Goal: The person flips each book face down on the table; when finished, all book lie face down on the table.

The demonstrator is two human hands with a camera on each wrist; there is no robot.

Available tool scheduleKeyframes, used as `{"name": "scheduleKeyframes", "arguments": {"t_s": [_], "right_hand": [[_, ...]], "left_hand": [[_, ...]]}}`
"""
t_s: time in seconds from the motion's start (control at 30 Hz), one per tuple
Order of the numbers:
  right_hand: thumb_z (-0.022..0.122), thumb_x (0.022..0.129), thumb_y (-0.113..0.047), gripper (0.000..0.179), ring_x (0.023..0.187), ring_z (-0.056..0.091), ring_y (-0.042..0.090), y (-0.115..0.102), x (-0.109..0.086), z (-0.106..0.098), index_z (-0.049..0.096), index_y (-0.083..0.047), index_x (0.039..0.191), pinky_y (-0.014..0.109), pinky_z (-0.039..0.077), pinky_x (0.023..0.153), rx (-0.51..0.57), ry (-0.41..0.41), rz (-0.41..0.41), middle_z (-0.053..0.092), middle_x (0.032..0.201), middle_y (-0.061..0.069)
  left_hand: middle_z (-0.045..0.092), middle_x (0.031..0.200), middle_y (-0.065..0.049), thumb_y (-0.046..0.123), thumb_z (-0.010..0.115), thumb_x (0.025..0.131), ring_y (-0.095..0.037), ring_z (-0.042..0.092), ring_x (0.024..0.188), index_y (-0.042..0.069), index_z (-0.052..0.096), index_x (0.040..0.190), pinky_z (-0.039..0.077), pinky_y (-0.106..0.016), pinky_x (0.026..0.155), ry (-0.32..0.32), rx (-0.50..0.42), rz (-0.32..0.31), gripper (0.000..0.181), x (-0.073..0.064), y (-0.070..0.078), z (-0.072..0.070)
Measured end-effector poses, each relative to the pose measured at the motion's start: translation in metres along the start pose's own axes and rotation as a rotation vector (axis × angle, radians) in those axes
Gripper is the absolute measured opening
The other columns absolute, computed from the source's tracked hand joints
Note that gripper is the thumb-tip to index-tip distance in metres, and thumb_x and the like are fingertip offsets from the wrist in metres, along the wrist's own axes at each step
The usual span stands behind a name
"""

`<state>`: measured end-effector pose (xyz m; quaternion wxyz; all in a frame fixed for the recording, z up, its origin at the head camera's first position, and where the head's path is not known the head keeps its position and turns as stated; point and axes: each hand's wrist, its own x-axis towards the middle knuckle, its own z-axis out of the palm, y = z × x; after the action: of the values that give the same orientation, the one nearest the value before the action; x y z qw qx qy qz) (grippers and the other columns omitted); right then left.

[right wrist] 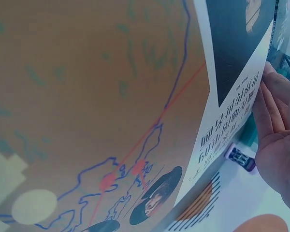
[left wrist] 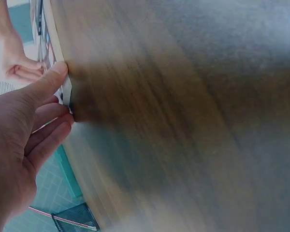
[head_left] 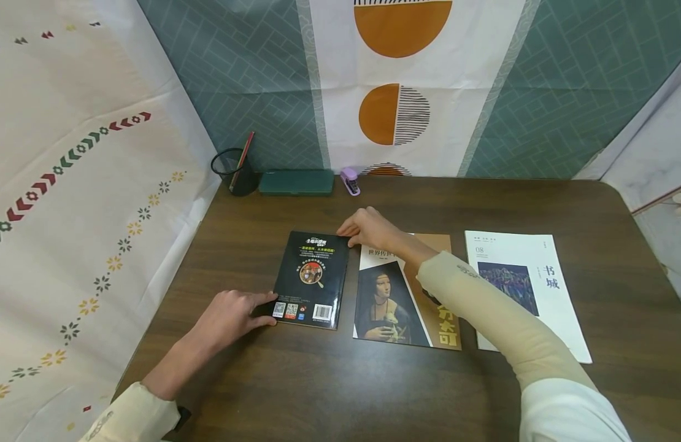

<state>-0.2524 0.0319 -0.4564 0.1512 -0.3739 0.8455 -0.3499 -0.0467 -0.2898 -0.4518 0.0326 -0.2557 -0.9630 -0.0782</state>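
Note:
A dark book (head_left: 296, 270), back cover up with a barcode at its lower right, lies on the table. My left hand (head_left: 230, 313) pinches its lower left corner; in the left wrist view the thumb (left wrist: 50, 79) is on one face of the edge and the fingers are bent at the other. At the upper right corner my right hand (head_left: 370, 226) pinches the book between thumb and fingertips. Beneath my right forearm is a brown and white book (head_left: 396, 307) with a painted portrait, upside down to me, partly hidden by the sleeve.
A white magazine (head_left: 561, 325) lies at the right. Along the back edge of the table (head_left: 296, 380) stand a black mesh pen cup (head_left: 243, 181) with pencils, a green case (head_left: 296, 183) and a purple stapler (head_left: 350, 180). Patterned cloth hangs behind and at the left.

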Motion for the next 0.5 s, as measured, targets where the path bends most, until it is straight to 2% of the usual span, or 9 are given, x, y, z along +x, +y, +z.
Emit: {"name": "scheduleKeyframes", "arguments": {"t_s": [0.1,0.2,0.5], "right_hand": [[0.084,0.089,0.002,0.033,0.107,0.077,0.023,-0.0004,0.0002,0.0007,0.079,-0.001,0.121,0.031,0.061,0.089,-0.001,0.003,0.002,0.078,0.117,0.012],[0.084,0.088,0.003,0.032,0.106,0.077,0.023,-0.0010,-0.0001,0.0017,0.080,-0.001,0.120,0.030,0.061,0.088,0.004,0.003,0.006,0.079,0.116,0.012],[0.085,0.088,0.002,0.030,0.103,0.078,0.023,-0.0022,-0.0029,0.0037,0.080,0.000,0.118,0.030,0.061,0.087,0.006,0.007,-0.015,0.079,0.113,0.012]], "left_hand": [[0.081,0.106,-0.010,0.036,0.096,0.076,-0.016,0.077,0.079,0.007,0.082,0.118,0.060,-0.036,0.061,0.030,-0.016,0.033,0.053,-0.0024,-0.0004,0.0010],[0.081,0.106,-0.009,0.036,0.096,0.076,-0.021,0.080,0.085,0.008,0.082,0.118,0.061,-0.038,0.063,0.052,-0.036,0.055,0.053,-0.0046,-0.0007,0.0016],[0.081,0.107,-0.005,0.042,0.096,0.075,-0.021,0.080,0.089,0.010,0.083,0.117,0.062,-0.039,0.065,0.074,-0.064,0.068,0.055,-0.0101,-0.0010,0.0048]]}}
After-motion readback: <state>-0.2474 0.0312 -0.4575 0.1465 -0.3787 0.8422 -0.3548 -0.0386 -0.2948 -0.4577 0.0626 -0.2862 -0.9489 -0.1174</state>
